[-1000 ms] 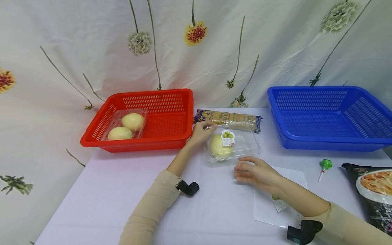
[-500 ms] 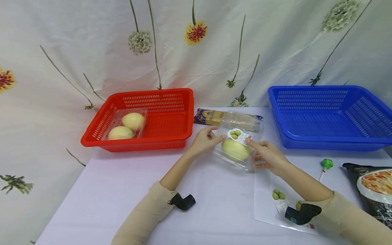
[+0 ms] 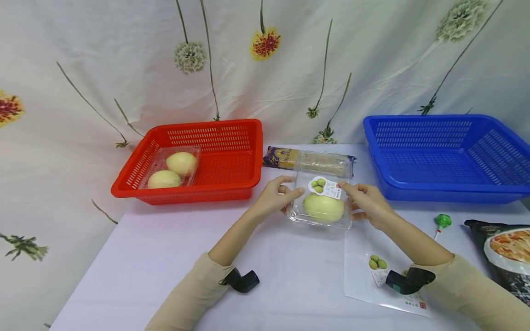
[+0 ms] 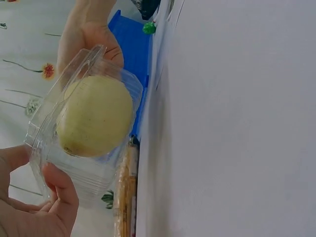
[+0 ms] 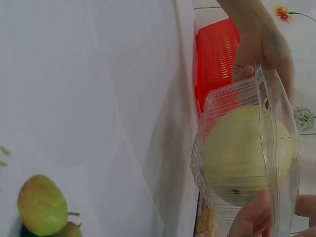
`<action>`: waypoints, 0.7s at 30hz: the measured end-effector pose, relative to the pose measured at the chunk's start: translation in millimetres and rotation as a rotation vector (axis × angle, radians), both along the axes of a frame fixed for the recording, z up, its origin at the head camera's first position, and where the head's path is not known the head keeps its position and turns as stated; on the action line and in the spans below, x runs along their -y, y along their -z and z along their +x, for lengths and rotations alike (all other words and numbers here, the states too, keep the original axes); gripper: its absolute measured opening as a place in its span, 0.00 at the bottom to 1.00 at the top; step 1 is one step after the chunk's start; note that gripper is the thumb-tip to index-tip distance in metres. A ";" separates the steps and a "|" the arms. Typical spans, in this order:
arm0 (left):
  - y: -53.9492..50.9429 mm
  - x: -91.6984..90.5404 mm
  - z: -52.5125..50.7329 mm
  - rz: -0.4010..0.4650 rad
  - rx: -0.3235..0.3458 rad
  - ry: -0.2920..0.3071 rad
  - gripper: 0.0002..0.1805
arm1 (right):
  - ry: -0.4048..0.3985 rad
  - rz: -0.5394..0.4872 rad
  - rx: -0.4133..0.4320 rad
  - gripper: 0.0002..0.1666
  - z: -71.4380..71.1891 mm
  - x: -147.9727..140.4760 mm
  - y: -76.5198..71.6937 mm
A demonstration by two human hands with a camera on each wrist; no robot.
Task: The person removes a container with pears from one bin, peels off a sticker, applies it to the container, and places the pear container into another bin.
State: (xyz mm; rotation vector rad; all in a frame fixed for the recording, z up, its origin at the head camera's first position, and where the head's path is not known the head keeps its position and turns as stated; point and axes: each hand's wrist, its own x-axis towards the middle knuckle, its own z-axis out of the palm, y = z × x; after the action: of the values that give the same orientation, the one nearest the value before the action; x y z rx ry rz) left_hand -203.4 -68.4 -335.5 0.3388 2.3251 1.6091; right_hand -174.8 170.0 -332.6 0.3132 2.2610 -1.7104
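Both hands hold a clear lidded plastic box [image 3: 320,177] with one pale yellow-green melon [image 3: 323,207] inside and a round label with printed green fruit [image 3: 318,185] on its lid. My left hand [image 3: 275,198] grips the box's left edge, thumb on top. On the right edge my right hand [image 3: 367,204] has its thumb by the label. In the left wrist view the box [image 4: 79,170] is tilted and clear of the tabletop, the melon [image 4: 95,116] resting within. The right wrist view shows the melon [image 5: 244,153] through the ribbed side.
A red basket [image 3: 186,194] at the left holds a clear box with two melons. At the right is a blue basket [image 3: 447,193]. Behind the held box lies a noodle packet [image 3: 281,157]. A printed sheet [image 3: 360,280], green lollipop [image 3: 443,221] and black food bag [image 3: 507,257] are nearer the right.
The box was on the table with its label upright; it has been lifted, turned and drawn slightly right. My right hand has moved from beside it to gripping its right edge.
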 end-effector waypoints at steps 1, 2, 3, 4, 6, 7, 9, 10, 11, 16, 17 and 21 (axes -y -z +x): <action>-1.0 -0.2 0.7 0.019 0.018 -0.002 0.30 | -0.001 -0.003 -0.004 0.29 0.3 -0.8 -1.0; -2.3 -0.4 1.4 0.035 0.039 -0.007 0.30 | -0.002 -0.010 -0.010 0.30 0.7 -1.8 -2.1; -3.8 -0.9 1.9 0.052 0.055 -0.014 0.30 | -0.005 -0.021 -0.018 0.32 1.0 -3.0 -3.2; -5.3 -1.5 2.5 0.068 0.066 -0.021 0.29 | -0.011 -0.031 -0.026 0.34 1.4 -4.4 -4.7; -8.3 -2.9 2.3 0.109 0.087 -0.035 0.29 | -0.024 -0.048 -0.055 0.37 1.9 -7.9 -8.1; -10.2 -3.9 2.2 0.131 0.093 -0.039 0.29 | -0.035 -0.053 -0.076 0.38 2.1 -10.0 -10.1; -15.1 -6.7 2.1 0.182 0.101 -0.046 0.29 | -0.061 -0.041 -0.123 0.37 2.4 -14.8 -15.4; -17.8 -8.5 1.8 0.210 0.102 -0.045 0.29 | -0.074 -0.032 -0.149 0.37 2.5 -17.7 -18.5; -20.5 -10.8 1.4 0.237 0.104 -0.046 0.29 | -0.084 -0.022 -0.177 0.36 2.5 -20.8 -21.8; -36.7 -29.0 -1.4 0.367 0.068 -0.044 0.31 | -0.080 0.015 -0.273 0.37 -1.3 -39.7 -40.5; -40.0 -34.2 -2.3 0.392 0.064 -0.046 0.32 | -0.067 0.024 -0.282 0.37 -2.8 -44.3 -44.0; -51.8 -58.9 -9.1 0.477 0.071 -0.036 0.34 | 0.008 0.003 -0.317 0.39 -13.8 -67.1 -53.7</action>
State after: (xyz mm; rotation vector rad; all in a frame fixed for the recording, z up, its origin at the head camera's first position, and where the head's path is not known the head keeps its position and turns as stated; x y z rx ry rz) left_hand -212.5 -9.5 -283.7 0.3327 1.8833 2.1472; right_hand -188.6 237.1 -278.9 0.0536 2.4812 -1.8737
